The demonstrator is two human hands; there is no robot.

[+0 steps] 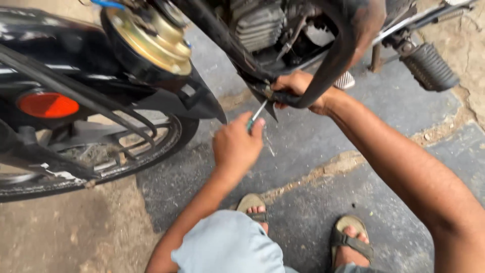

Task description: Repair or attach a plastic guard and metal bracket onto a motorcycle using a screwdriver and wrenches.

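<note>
two feet in olive sandals [303, 227] stand on the dark paved ground [384, 131] at the near edge of the view, beside a knee in pale blue cloth [227, 247], which places the person crouched low so that both arms reach the underside of the motorcycle. the left hand [236, 146] is closed in a fist around the green handle of one screwdriver [255, 115], the shaft angled up and away so that its tip meets a fastening at the lower end of the black crash guard [333, 60]. the right hand [303, 90] is wrapped, fingers curled shut, around that same lower end of the guard just beyond the tip, apparently to steady the part against the tool's push; the fastening itself is hidden by the fingers. to the left, the front wheel [101, 156] rests on the ground where the dark paving gives way to sandy earth, under a black mudguard [166, 96] carrying one orange reflector [48, 105]. farther off are one brass-coloured horn [154, 38], the finned engine [260, 23] and, toward the far right corner, one ribbed black footpeg [429, 65]. count: two hands, two sandals, one screwdriver, one wheel in view.
</note>
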